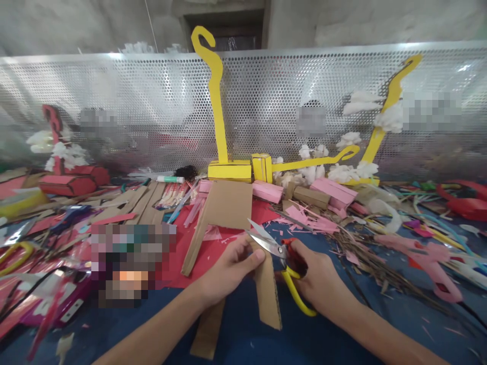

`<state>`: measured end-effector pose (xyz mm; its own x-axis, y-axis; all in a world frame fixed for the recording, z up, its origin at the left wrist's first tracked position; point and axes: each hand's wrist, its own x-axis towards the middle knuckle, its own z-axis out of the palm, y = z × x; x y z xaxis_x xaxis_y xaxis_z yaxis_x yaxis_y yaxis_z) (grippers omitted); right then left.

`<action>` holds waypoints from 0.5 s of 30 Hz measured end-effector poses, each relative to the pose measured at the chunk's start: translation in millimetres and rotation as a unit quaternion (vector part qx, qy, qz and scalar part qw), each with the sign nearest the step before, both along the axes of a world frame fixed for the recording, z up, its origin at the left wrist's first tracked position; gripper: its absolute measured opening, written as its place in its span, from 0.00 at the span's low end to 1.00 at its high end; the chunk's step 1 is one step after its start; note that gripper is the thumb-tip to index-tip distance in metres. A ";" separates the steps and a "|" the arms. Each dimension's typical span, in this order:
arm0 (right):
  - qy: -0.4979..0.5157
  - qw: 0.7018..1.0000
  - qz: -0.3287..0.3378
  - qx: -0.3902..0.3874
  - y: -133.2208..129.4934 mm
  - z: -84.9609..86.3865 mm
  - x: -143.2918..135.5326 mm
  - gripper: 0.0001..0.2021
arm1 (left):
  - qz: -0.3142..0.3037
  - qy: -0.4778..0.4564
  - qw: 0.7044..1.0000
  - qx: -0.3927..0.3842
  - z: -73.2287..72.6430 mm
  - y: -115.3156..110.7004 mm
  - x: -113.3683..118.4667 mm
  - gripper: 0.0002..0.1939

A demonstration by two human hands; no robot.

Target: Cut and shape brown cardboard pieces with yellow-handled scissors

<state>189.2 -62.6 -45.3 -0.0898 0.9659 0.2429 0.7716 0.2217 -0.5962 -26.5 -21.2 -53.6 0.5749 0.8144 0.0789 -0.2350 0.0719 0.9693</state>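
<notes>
My left hand (238, 261) pinches a narrow cardboard strip (268, 291) between thumb and fingers, and the strip slants down toward me. In my right hand (314, 268) is a pair of scissors (268, 244) with yellow and red handles. Their blades are spread, pointing left, just above the strip's upper end; whether they touch it I cannot tell. Below my left wrist another cardboard strip (209, 327) lies on the blue table. Beyond my hands, a larger cardboard piece (230, 203) rests on red paper (186, 256).
A pink glue gun (424, 258) lies on the right beside twigs (365, 266) and pink paper scraps (304, 220). Yellow hook-shaped pieces (217, 101) stand along the perforated metal panel (152, 101). At left are more scissors with yellow handles (17, 256) and a red hooked piece (68, 182).
</notes>
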 end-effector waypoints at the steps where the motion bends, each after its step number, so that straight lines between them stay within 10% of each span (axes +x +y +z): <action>1: 0.000 1.000 0.002 0.000 0.8 -0.9 0.8 0.16 | -0.001 0.005 1.000 0.010 1.4 -0.2 -0.3 0.17; 8: -0.016 0.996 0.025 0.089 1.5 -4.8 3.9 0.18 | -0.007 0.025 0.997 0.067 7.5 -0.7 1.0 0.19; 15: 0.011 1.000 0.017 0.021 1.7 -4.0 0.7 0.13 | -0.028 0.048 0.995 0.084 7.3 -1.4 1.6 0.16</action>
